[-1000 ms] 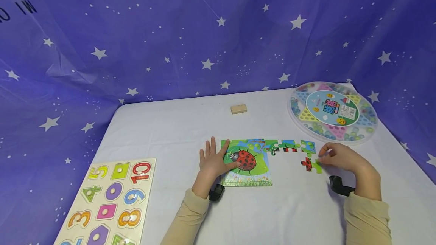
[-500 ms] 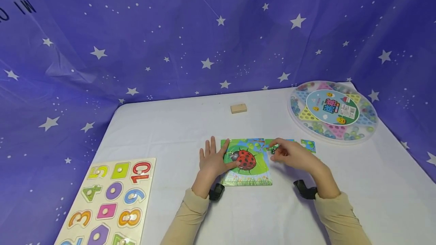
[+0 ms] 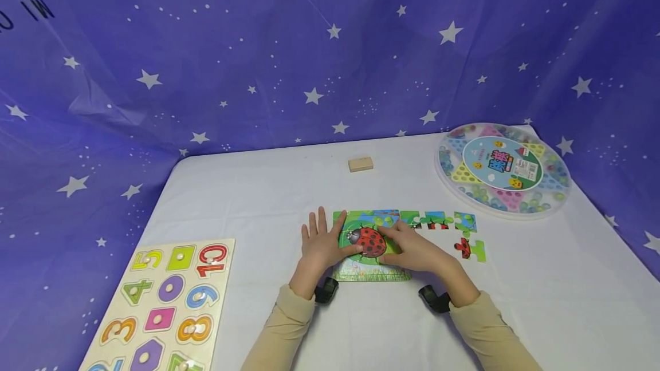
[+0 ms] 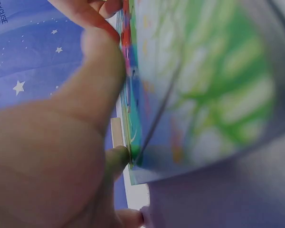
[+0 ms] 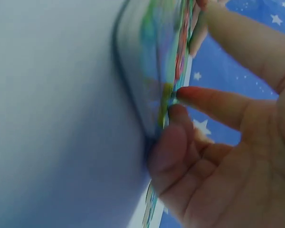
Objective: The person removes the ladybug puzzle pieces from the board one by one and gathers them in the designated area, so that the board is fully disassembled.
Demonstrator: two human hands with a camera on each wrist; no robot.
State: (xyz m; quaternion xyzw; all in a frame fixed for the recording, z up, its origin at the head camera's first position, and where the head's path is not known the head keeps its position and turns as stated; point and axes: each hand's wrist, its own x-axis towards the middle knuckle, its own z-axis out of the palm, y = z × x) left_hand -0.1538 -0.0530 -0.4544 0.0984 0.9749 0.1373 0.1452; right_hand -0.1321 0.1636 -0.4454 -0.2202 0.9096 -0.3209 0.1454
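Your left hand (image 3: 322,249) lies spread, ungripping, on the ladybug jigsaw puzzle (image 3: 370,242) atop the white-covered table (image 3: 258,199); your right hand (image 3: 416,251) touches its right part with loosely extended fingers.

Curtained play space
Star-printed purple curtain (image 3: 289,62) backs a white-clothed table (image 3: 258,199) (home or studio, unclear) bearing ladybird jigsaw (image 3: 368,242) and number-peg puzzle (image 3: 149,302).

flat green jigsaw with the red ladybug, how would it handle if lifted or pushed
The flat green ladybug jigsaw is probably light, given its thin edge. Lifted whole, it may bend or separate, since a dark seam-like line crosses it in the left wrist view. Pushed, it should slide rather than tip, lying flat on the white cloth-covered table.
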